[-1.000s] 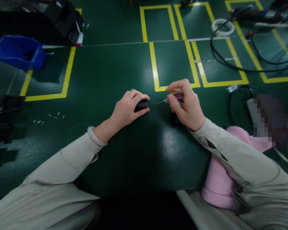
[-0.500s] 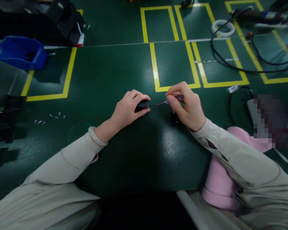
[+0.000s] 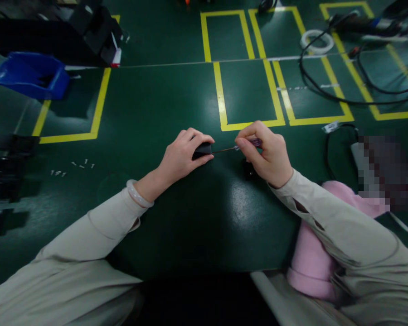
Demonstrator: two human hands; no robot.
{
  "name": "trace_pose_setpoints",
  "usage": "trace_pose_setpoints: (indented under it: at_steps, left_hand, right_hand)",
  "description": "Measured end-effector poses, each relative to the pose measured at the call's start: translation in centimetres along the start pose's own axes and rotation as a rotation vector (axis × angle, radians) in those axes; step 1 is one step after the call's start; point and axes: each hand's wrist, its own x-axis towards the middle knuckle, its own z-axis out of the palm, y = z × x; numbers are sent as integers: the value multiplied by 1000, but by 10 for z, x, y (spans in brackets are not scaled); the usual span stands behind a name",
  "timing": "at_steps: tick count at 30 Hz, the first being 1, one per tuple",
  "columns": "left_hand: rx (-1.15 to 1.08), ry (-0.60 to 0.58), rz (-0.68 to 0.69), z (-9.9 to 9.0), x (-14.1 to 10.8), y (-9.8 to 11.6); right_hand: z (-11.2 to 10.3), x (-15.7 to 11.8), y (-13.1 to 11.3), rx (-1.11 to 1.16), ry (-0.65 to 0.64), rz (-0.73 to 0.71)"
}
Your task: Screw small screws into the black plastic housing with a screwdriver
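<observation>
My left hand (image 3: 187, 153) is closed around a small black block-shaped part (image 3: 202, 150), gripping it between thumb and fingers on the green table. From the right, a screwdriver (image 3: 226, 150) lies nearly level, its thin shaft reaching the block's right end. My right hand (image 3: 267, 154) pinches its translucent purplish handle between thumb and fingers. Another small black part (image 3: 249, 170) sits just below the right hand, partly hidden by it. Over to the left, several small screws (image 3: 83, 164) are scattered on the tabletop.
A blue bin (image 3: 30, 74) stands at the upper left near black equipment (image 3: 91, 31). Several black parts (image 3: 7, 176) line the left edge. Black cables (image 3: 326, 90) and a white tape roll (image 3: 317, 42) lie at the upper right. Something pink (image 3: 311, 262) is under my right forearm.
Both hands keep their places on the block and the screwdriver. The screwdriver handle looks slightly turned in my right fingers; the whole view has shifted a little.
</observation>
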Motion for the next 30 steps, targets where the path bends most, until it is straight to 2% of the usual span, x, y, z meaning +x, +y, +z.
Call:
trace_pose_setpoints:
  at_steps: [17, 22, 30]
  left_hand:
    - [-6, -11, -13, -1, 0, 1]
    - [-10, -12, -9, -1, 0, 1]
    - [0, -3, -1, -1, 0, 1]
  right_hand:
    - [1, 0, -1, 12, 0, 5]
    - [1, 0, 0, 47, -30, 52]
    - [1, 0, 1, 41, 0, 70]
